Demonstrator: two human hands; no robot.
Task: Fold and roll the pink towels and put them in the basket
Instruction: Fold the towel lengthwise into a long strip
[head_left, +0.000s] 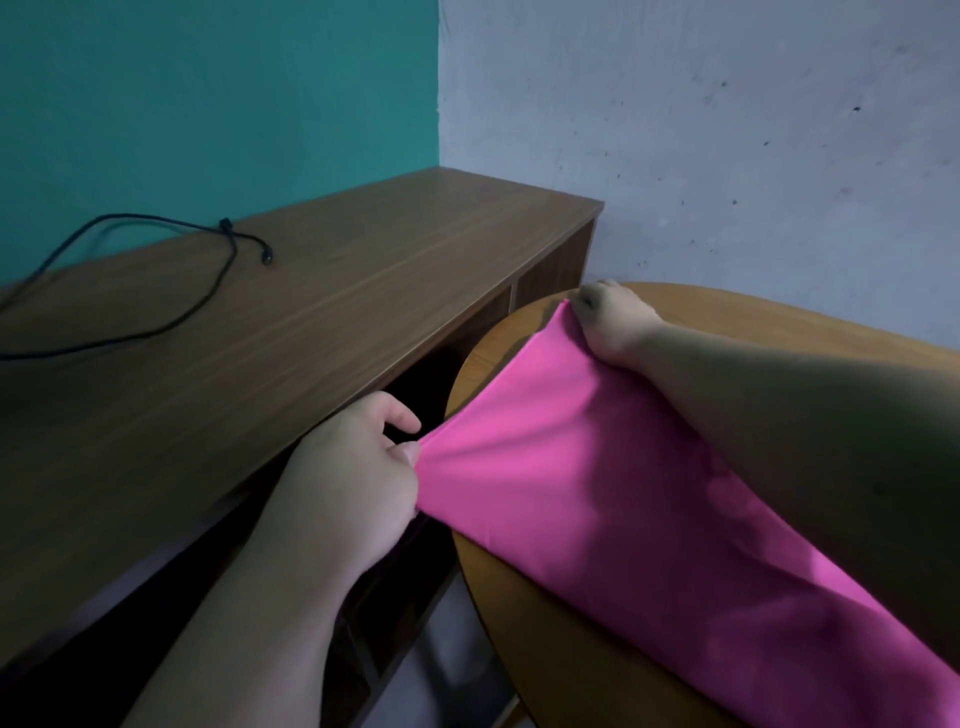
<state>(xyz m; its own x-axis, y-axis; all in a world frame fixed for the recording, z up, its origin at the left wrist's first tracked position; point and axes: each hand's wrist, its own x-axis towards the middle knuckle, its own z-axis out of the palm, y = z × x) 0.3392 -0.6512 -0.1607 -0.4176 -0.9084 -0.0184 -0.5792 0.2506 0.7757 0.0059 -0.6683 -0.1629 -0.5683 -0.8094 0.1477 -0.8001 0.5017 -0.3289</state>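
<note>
Pink towel (597, 467) lay across the round surface (519, 613), running from mid-view toward 5 o'clock. It was drawn taut between both hands, with creases fanning out from its 9 o'clock corner.

Left grip (353, 467), at 8 o'clock of centre: thumb and fingers pinched that corner, which was held just past the rim of the round surface, over the dark gap beside it.

Right grip (613, 322), at 2 o'clock of centre: fingers were curled down on the towel's far corner, close to the rim. The right forearm lay over the towel's right edge.

A long wooden cabinet (311, 312) stood at 9 to 12 o'clock, with a black cable (224, 224) looped on its top. Green wall (208, 78) stood at 11 o'clock, pale wall (727, 130) at 1 o'clock.
</note>
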